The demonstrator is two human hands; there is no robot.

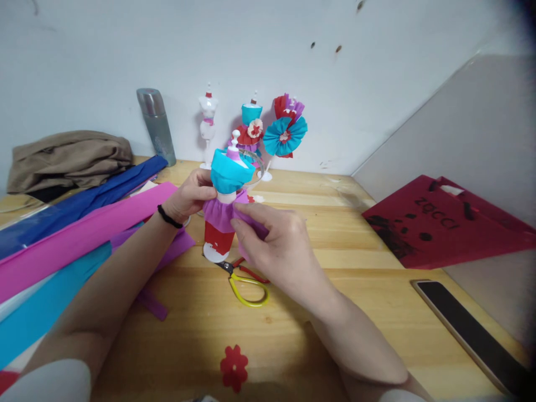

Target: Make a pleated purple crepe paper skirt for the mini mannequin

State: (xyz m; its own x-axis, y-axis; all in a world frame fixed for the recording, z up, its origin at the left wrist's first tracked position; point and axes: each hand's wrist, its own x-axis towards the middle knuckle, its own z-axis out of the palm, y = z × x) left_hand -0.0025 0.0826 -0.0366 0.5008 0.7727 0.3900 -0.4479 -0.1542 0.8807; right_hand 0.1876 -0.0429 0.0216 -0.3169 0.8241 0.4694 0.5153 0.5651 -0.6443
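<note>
A small dress-form mannequin (227, 197) is held slightly tilted, dressed in a turquoise paper top (230, 174) and a red skirt piece (218, 239). My left hand (193, 194) grips it from the left at the waist, its far fingers hidden behind. Gathered purple crepe paper (218, 214) wraps the waist. On the right, my right hand (274, 237) pinches that paper between thumb and fingers, close against the mannequin. Below lie scissors (251, 290) with one yellow and one red handle. Nearer to me is a red paper flower (234, 368).
Crepe paper rolls (87, 240) cover the table's left side, near a brown cloth (69, 159) and a bottle (157, 127). Several dress forms stand by the wall, including a bare one (208, 120). At right are a red bag (439, 223) and a phone (469, 329).
</note>
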